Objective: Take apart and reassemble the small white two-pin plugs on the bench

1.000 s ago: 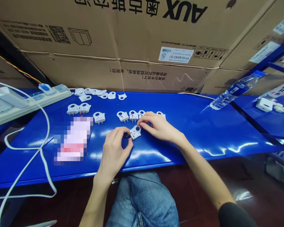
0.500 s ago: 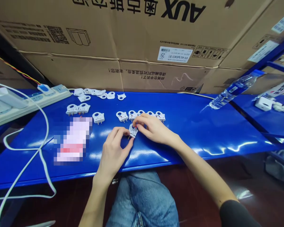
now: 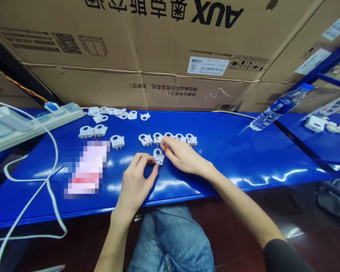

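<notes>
My left hand (image 3: 137, 181) grips a white plug housing (image 3: 158, 156) between thumb and fingers, low over the tabletop. The housing has a round hole in its upper part. Just right of it, my right hand (image 3: 181, 153) has its fingertips pinched on a small red part (image 3: 163, 151), mostly hidden by the fingers. Behind my hands stands a row of similar white plug housings (image 3: 146, 140) with metal prongs and red bits inside; my right hand partly covers some. Further left are a single housing (image 3: 117, 141) and a pair of them (image 3: 86, 132).
Loose white covers (image 3: 132, 115) lie along the back of the blue table (image 3: 229, 155). A power strip (image 3: 42, 122) and white cable (image 3: 52, 143) occupy the left side, near a blurred pink item (image 3: 90, 166). Cardboard (image 3: 164, 60) rises behind. A water bottle (image 3: 280, 107) leans at right.
My right fingertips have drawn slightly off the housing to the right, uncovering its round hole. My left hand keeps its hold almost in place.
</notes>
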`<move>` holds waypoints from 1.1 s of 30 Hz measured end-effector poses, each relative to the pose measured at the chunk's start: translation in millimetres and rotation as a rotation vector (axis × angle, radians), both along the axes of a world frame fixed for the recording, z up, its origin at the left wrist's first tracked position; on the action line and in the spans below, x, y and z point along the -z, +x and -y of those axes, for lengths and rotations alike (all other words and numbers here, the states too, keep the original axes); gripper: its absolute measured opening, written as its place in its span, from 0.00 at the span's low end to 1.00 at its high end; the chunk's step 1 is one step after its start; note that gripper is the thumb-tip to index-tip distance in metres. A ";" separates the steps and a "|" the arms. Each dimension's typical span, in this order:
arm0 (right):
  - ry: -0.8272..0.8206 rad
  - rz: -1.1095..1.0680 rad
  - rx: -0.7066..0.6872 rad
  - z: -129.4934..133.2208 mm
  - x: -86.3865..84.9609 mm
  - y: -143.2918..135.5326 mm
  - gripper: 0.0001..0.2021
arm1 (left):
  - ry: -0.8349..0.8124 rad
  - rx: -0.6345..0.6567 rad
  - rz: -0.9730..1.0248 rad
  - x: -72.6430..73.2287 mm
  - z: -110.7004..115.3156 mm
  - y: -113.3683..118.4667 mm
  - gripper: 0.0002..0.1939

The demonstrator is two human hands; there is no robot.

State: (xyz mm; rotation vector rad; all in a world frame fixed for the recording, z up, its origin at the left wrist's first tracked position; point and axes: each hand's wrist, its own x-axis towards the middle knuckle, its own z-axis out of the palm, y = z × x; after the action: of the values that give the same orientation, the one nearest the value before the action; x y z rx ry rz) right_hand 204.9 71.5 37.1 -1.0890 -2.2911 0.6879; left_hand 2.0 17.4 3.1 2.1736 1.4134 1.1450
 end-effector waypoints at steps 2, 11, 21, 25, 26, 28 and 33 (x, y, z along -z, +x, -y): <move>0.010 0.005 0.007 0.1 0.1 -0.4 0.08 | -0.003 -0.001 -0.004 -0.1 0.3 0.0 0.03; 0.030 -0.001 0.059 -0.9 1.2 -1.2 0.11 | -0.005 -0.005 -0.001 -0.2 0.9 0.5 0.03; 0.025 -0.025 0.010 -2.3 5.1 -1.7 0.11 | -0.005 -0.006 0.005 0.2 0.9 0.3 0.03; -0.004 -0.008 -0.001 -1.9 2.3 -3.7 0.11 | -0.013 -0.005 0.005 0.3 0.8 0.1 0.03; -0.011 -0.010 -0.006 -1.8 1.7 -4.1 0.11 | -0.014 -0.006 0.006 0.2 0.9 0.1 0.03; -0.031 -0.019 -0.019 -1.5 0.7 -4.6 0.11 | -0.016 -0.005 0.008 0.0 0.9 0.1 0.03; -0.077 -0.037 -0.019 -0.4 -0.3 -5.1 0.10 | -0.024 -0.003 0.011 -0.1 1.1 0.0 0.03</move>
State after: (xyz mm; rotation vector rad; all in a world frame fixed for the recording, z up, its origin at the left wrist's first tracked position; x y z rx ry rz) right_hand 199.8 71.9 37.4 -1.0811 -2.2631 0.8033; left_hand 2.0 16.4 3.3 2.1458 1.4186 1.1335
